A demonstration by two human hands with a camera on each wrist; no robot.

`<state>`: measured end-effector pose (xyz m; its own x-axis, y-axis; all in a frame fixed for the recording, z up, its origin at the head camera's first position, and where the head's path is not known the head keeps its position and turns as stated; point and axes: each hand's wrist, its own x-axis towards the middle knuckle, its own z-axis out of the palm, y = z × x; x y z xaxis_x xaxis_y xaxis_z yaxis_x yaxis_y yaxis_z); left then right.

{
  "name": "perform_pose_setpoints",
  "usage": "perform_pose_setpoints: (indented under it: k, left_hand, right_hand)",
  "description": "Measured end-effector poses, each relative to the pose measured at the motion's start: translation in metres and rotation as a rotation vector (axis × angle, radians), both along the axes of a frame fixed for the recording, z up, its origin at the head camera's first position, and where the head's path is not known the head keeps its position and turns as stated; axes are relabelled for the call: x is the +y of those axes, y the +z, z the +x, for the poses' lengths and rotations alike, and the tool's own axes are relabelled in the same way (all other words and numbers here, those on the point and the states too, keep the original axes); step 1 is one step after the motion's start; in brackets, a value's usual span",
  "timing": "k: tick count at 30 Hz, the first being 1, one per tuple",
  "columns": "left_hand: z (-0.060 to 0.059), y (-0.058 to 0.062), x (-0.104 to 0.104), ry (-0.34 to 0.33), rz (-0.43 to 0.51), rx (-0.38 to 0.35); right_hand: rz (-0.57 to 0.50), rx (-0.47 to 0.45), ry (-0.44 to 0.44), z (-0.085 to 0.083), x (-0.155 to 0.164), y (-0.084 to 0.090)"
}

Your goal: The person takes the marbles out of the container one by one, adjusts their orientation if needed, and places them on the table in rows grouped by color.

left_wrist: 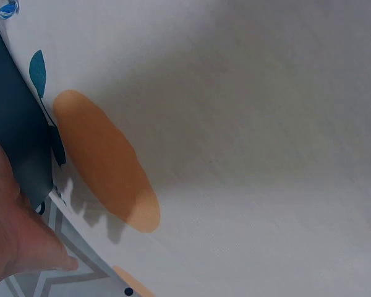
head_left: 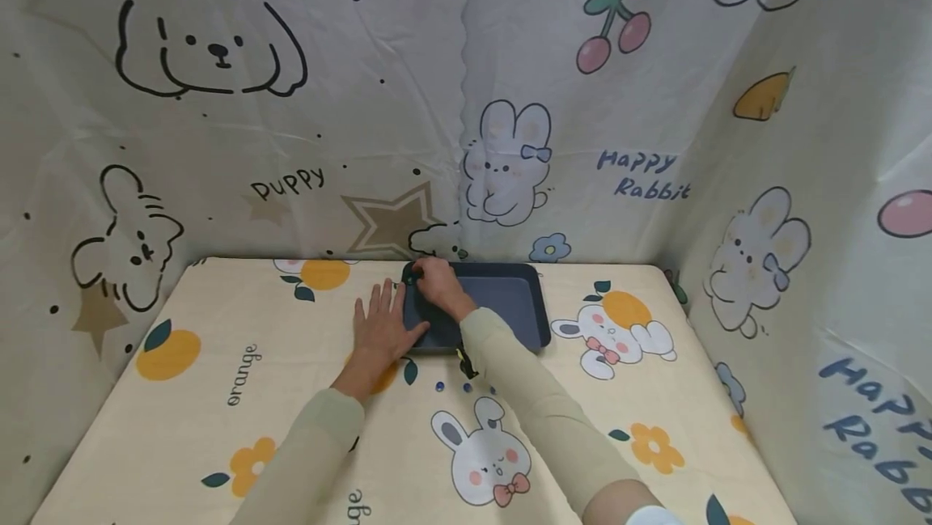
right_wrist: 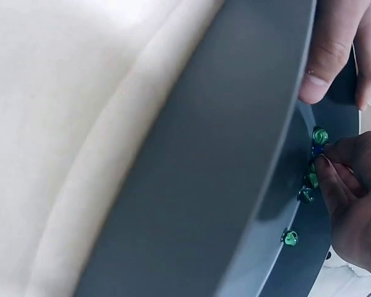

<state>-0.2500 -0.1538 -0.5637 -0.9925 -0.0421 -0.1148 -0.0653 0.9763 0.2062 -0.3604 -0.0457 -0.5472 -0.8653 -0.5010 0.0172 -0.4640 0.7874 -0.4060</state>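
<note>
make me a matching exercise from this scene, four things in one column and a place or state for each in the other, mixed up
Things:
1. left hand
2. right hand
3. tray
4. green beads

Places or states:
a. lying along the tray's inner edge
b. flat, fingers spread, at the tray's left edge
c. dark blue, on the printed cloth near the back wall
d. fingers curled, pinching at the beads in the tray's far left corner

Pairs: 1-b, 2-d, 3-c, 4-a

A bench (head_left: 218, 395) wears a cream cloth printed with oranges, flowers and white rabbits. Pale cartoon sheets (head_left: 408, 104) hang as walls behind and on both sides, showing puppies, rabbits, cherries, a star and words. Soft, even light.
</note>
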Motion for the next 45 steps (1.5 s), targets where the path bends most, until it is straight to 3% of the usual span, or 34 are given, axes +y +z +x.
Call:
perform_pose_setpoints:
  k: [8, 19, 36, 45]
  left_hand:
    - [0.002, 0.003, -0.001, -0.001, 0.006, 0.0]
    - [0.003, 0.003, -0.001, 0.0, 0.001, -0.003]
    - [0.002, 0.005, 0.0, 0.003, 0.006, -0.022]
    - [0.002, 0.004, 0.0, 0.008, 0.002, -0.017]
  right_hand:
    - [0.044, 0.015, 0.006, 0.002, -0.004, -0.004]
    - [0.023, 0.017, 0.0, -0.001, -0.006, -0.015]
    - [0.088, 0.098, 0.023, -0.001, -0.008, -0.011]
    - [-0.026, 0.101, 0.025, -0.002, -0.001, -0.012]
